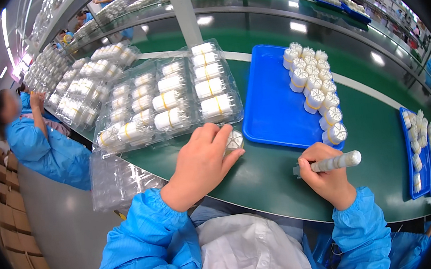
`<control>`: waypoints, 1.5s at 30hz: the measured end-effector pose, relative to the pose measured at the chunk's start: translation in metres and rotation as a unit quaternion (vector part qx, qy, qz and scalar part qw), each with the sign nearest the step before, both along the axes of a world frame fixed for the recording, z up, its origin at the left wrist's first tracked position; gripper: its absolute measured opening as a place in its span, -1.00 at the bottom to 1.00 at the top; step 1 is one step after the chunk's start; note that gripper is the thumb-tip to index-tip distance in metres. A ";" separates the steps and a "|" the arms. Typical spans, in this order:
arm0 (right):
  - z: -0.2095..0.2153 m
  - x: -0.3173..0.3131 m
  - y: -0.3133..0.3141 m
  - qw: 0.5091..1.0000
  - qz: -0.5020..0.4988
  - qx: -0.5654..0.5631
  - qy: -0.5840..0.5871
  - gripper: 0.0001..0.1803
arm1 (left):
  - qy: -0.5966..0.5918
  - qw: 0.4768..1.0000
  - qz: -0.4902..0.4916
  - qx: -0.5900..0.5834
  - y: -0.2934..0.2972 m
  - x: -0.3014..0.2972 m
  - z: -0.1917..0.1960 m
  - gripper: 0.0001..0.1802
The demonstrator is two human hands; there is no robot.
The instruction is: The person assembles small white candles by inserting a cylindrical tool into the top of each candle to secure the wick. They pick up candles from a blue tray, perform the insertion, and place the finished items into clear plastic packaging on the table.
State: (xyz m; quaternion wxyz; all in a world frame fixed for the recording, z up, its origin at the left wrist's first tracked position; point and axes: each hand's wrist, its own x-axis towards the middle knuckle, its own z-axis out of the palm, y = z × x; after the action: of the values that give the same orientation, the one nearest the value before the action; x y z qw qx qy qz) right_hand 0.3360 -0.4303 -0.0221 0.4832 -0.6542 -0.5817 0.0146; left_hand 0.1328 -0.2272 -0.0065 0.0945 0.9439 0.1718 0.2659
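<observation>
My left hand (pixel 200 152) has its fingers round a white cylinder (pixel 234 140) that stands on the green work surface; its round end, divided into segments, faces up. In my right hand (pixel 326 171) is a pen-shaped tool with a pale, wrapped-looking handle (pixel 336 162); its narrow tip points left, low over the surface, and its exact kind is unclear. Beyond my right hand, a blue tray (pixel 274 97) bears several similar white cylinders with yellow bands (pixel 315 100), crowded along its right side. Close beyond my left hand lies a clear plastic blister tray (pixel 194 129) with rows of banded white cylinders (pixel 170 118).
More filled clear trays (pixel 84 90) are piled at the far left, and empty-looking clear plastic trays (pixel 121 182) hang by the table's edge. Blue trays of cylinders (pixel 417 167) stand at the right. A co-worker in a blue smock (pixel 45 148) is at the left; a metal post (pixel 183 13) rises ahead.
</observation>
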 end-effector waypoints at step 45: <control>-0.009 -0.002 0.001 0.990 0.032 -0.009 -0.138 -0.81 | 0.250 0.944 0.092 0.196 0.277 0.083 0.065 -0.45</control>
State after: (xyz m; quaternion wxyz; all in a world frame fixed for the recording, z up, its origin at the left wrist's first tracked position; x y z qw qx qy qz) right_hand 0.3339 -0.4294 -0.0314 0.3915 -0.6356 -0.6631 -0.0551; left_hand 0.2156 0.0495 0.0583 -0.1635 0.9599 0.2201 0.0577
